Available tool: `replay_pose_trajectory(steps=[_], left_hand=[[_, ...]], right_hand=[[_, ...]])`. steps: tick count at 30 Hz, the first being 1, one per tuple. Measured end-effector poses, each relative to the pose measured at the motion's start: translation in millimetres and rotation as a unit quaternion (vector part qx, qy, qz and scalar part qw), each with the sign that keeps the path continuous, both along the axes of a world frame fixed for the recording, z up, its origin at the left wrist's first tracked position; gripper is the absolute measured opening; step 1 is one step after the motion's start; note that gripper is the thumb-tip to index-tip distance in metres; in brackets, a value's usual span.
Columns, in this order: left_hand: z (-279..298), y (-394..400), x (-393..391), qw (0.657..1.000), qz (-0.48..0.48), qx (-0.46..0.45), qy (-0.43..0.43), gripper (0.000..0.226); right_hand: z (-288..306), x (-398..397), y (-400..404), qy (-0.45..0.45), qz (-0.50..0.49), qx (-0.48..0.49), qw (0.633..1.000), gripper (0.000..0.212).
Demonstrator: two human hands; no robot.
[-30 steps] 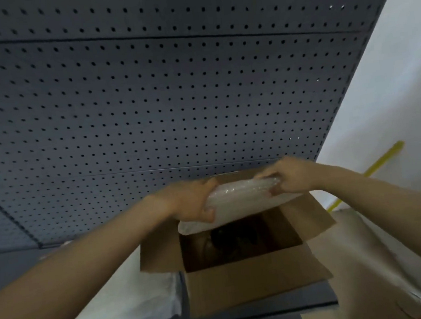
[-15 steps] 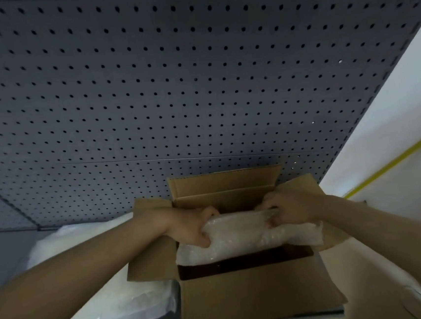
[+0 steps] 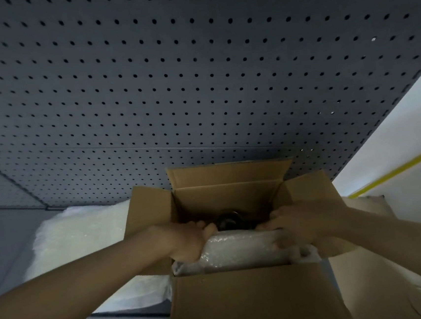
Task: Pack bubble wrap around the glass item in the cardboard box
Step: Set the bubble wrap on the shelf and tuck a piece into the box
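bubble wrap (image 3: 241, 249) was gripped at both ends by left hand (image 3: 186, 241) and right hand (image 3: 300, 225), fingers curled, inside box (image 3: 254, 301) near side; dark glass item (image 3: 229, 220) was seen behind it.

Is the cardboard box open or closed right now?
Open. All four flaps of the cardboard box stand spread outward, and both hands hold bubble wrap down inside its near side.

Bubble wrap (image 3: 241, 252) wad inside open cardboard box (image 3: 254, 301).
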State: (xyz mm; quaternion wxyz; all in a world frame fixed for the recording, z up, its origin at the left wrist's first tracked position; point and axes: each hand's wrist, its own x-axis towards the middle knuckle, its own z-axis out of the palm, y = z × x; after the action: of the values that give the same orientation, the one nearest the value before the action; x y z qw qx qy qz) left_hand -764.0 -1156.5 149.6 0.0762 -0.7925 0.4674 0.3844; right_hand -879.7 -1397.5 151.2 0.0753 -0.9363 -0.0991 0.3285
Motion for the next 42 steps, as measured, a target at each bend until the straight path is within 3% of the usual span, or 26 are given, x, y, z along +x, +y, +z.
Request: replay_pose_trajectory(steps=[6,13,17,19,24,29,35,38,42], left_hand=[[-4.2,-4.4,-9.7,0.998,0.004,-0.051,-0.046,0.029],[-15.0,-8.2,-12.4,0.996,0.057,-0.064,-0.039,0.030],[-14.6,-2.2,-4.4,0.996,0.055,-0.057,-0.030,0.023],[-10.9,1.2,2.8,0.999,0.043,-0.032,-0.003,0.036],[-19.1,4.3,-1.2,0.999,0.029,-0.016,-0.021,0.048],[-36.0,2.1,-9.8,0.995,-0.026,-0.012,-0.097,0.065],[-43.9,-0.6,-5.1,0.993,-0.048,-0.014,-0.106,0.066],[-47.2,-3.2,-3.9,0.996,-0.032,0.005,-0.081,0.067],[-43.2,-9.3,3.6,0.999,0.035,0.002,0.001,0.050]], right_hand=[[-17.2,7.9,3.4,0.039,0.042,0.025,0.998,0.016],[-32.0,-1.2,-5.3,0.008,0.033,0.074,0.997,0.043],[-23.7,7.3,-12.9,0.072,0.019,0.110,0.991,0.066],[-23.8,8.9,-16.4,0.094,0.010,0.125,0.988,0.076],[-28.8,2.2,-13.7,0.018,0.060,0.108,0.992,0.051],[-42.3,1.3,-12.4,0.012,0.080,0.099,0.992,0.050],[-51.1,5.7,-13.8,0.007,0.091,0.097,0.991,0.051],[-56.3,6.8,-12.2,0.024,0.070,0.088,0.993,0.053],[-60.6,8.6,-3.9,0.036,0.018,0.039,0.998,0.054]])
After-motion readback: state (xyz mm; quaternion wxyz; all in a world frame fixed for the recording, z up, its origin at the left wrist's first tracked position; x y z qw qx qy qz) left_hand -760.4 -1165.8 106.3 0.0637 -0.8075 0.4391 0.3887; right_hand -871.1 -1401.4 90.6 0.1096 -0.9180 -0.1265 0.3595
